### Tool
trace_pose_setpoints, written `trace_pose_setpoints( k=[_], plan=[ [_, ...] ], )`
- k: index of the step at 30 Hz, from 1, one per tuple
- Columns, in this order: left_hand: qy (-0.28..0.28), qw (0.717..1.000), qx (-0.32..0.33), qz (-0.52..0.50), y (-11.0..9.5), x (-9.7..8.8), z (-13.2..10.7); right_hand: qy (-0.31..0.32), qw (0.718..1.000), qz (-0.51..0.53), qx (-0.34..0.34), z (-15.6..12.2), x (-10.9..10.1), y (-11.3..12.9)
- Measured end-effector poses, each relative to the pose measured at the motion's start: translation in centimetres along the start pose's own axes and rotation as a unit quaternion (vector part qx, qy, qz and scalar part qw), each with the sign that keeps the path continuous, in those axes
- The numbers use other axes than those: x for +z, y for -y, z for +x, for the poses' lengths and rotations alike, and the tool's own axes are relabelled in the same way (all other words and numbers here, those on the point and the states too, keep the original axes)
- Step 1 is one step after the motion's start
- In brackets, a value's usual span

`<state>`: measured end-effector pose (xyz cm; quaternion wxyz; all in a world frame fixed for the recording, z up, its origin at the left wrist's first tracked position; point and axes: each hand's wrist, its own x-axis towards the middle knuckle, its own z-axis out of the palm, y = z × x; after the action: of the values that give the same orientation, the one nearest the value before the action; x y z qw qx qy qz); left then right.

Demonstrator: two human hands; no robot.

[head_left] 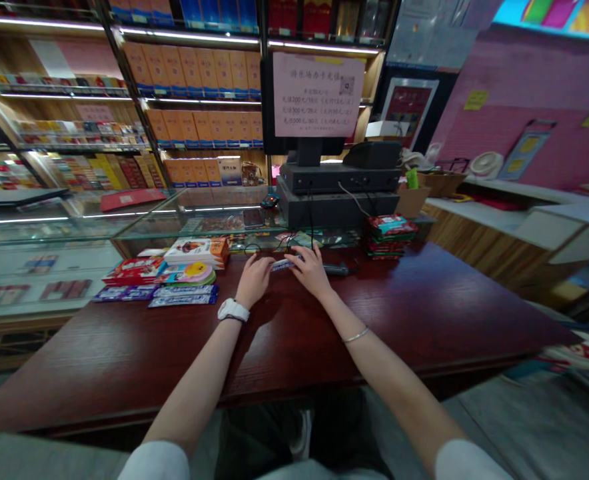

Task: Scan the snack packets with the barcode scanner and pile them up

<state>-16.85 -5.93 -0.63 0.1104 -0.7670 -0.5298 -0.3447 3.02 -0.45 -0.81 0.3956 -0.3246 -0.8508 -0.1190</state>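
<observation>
On the dark red wooden counter, the left hand is resting palm-down, its grip open and empty, just beside a blue-and-white packet, while the right hand is arching over it, open grip touching its end.

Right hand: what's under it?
The right hand rests over a blue-and-white wrapped packet on the dark red counter; the part beneath the palm is covered.
</observation>
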Motion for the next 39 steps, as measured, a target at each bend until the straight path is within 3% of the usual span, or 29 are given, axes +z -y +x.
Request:
trace_pose_setpoints(
  k=[6, 13, 26, 32, 39],
  plan=[
    [0.006, 1.0, 0.006, -0.022, -0.5, -0.6, 0.1, -0.012, 1.0, 0.002, 0.02, -0.2, 0.4, -0.4],
    [-0.011, 1.0, 0.017, 0.021, -0.5, -1.0, 0.0, -0.009, 0.999, 0.014, 0.051, -0.2, 0.5, -0.4],
    [-0.047, 0.998, 0.018, 0.028, 0.4, -1.8, -0.4, 0.01, 0.999, 0.017, -0.046, -0.1, 0.3, 0.3],
    [-0.024, 0.997, 0.04, 0.065, 1.0, -4.2, -2.0, 0.001, 0.996, 0.047, -0.073, 0.1, 0.6, 2.1],
    [-0.002, 0.994, 0.028, 0.104, 3.7, -8.8, -6.0, 0.029, 0.989, 0.081, -0.118, 1.0, 2.1, 7.0]
  ],
)
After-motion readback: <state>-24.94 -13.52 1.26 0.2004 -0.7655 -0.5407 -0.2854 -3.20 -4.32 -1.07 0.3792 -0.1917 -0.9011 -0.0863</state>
